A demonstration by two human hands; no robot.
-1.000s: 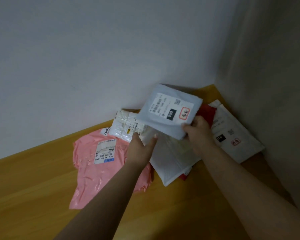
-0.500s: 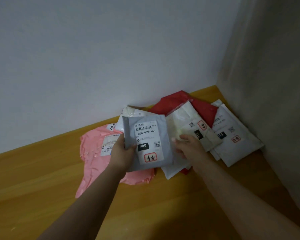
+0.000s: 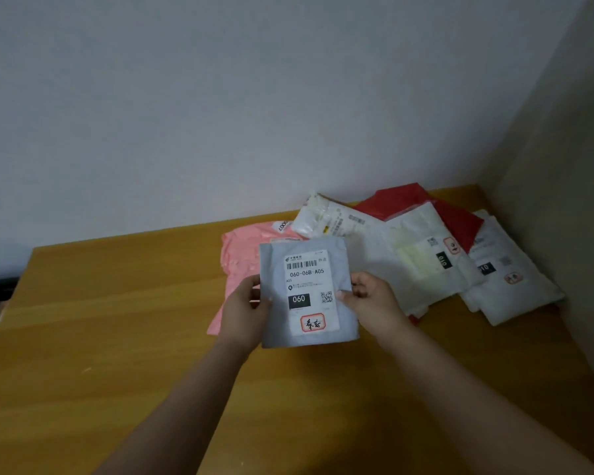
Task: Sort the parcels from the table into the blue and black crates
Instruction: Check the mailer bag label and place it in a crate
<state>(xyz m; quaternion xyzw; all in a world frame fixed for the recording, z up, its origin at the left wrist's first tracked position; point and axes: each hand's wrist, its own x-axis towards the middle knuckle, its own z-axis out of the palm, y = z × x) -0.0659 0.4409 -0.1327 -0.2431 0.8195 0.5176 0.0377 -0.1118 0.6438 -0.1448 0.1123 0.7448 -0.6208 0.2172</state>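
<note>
Grey parcel (image 3: 307, 296) labelled 060 is gripped at its side edges by left hand (image 3: 246, 311) and right hand (image 3: 374, 299), above the wooden counter (image 3: 117, 303). Behind lie a pink parcel (image 3: 240, 255), red parcel (image 3: 460, 221) and white parcels (image 3: 422, 255), heaped in the wall corner.

A yellowish wooden tabletop (image 3: 117, 320) is set into the corner of two pale walls. A crumpled pink plastic mailer bag (image 3: 240, 255) is laid flat on it. Beside that, toward the corner, overlapping parcels are heaped: a red plastic bag (image 3: 460, 221), white padded envelopes (image 3: 415, 255) and grey labelled mailers (image 3: 515, 289).
</note>
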